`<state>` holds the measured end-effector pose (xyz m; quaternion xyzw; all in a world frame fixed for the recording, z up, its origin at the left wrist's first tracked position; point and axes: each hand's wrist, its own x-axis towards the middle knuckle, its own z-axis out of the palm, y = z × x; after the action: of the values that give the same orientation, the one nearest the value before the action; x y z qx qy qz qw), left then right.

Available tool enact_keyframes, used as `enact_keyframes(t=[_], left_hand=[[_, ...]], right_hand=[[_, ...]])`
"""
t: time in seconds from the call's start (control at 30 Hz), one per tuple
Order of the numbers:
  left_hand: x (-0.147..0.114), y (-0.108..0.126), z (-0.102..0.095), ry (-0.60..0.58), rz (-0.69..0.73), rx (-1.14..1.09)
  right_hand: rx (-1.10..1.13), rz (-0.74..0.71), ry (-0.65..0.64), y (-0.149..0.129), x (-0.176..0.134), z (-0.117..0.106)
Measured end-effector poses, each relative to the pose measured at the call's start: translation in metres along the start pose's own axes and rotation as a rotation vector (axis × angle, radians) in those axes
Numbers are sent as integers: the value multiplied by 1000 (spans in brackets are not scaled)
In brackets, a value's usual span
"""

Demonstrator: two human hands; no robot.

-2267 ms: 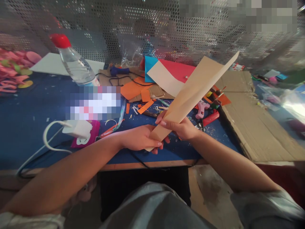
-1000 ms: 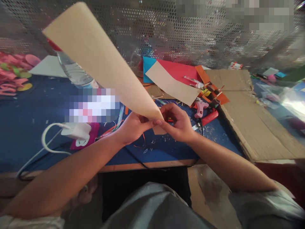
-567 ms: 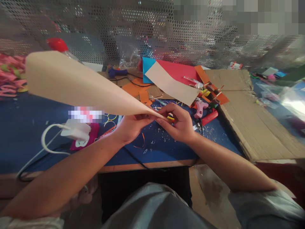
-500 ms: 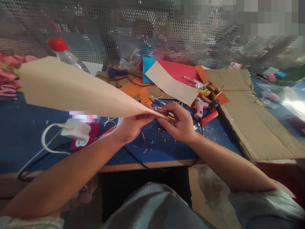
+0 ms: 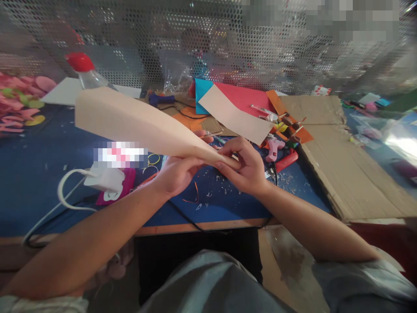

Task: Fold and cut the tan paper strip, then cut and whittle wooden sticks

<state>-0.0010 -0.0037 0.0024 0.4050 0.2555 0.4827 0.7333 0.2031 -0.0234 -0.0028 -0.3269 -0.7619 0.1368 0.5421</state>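
Observation:
A long beige sheet, paper or thin foam, is rolled into a slim cone over the blue table. Its narrow end is pinched between thumb and fingers of my right hand. Closer to the middle, my left hand cradles the roll, thumb along the near side and fingertips showing past the far side. The wide loose end of the sheet sticks out to the left, in front of a clear bottle with a red cap. Whatever may lie inside the roll is hidden.
Behind my hands lie another beige sheet, a red sheet and orange pieces. A pink glue gun and red-handled tool sit right, beside cardboard. A white charger with cables lies left; pink petals lie farther off.
The sheet's loose end has drawn in toward the right as more of it curls into the roll. My left fingers have opened out behind it; my right hand stays nearly in place.

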Motion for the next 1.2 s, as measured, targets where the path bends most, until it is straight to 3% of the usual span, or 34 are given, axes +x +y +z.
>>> enact_keyframes(t=[0.5, 1.2], left_hand=[[-4, 4, -3, -169, 14, 10], [3, -10, -9, -121, 137, 109]], right_hand=[[-11, -70, 10, 1, 1, 1], [22, -102, 27, -2, 2, 0]])
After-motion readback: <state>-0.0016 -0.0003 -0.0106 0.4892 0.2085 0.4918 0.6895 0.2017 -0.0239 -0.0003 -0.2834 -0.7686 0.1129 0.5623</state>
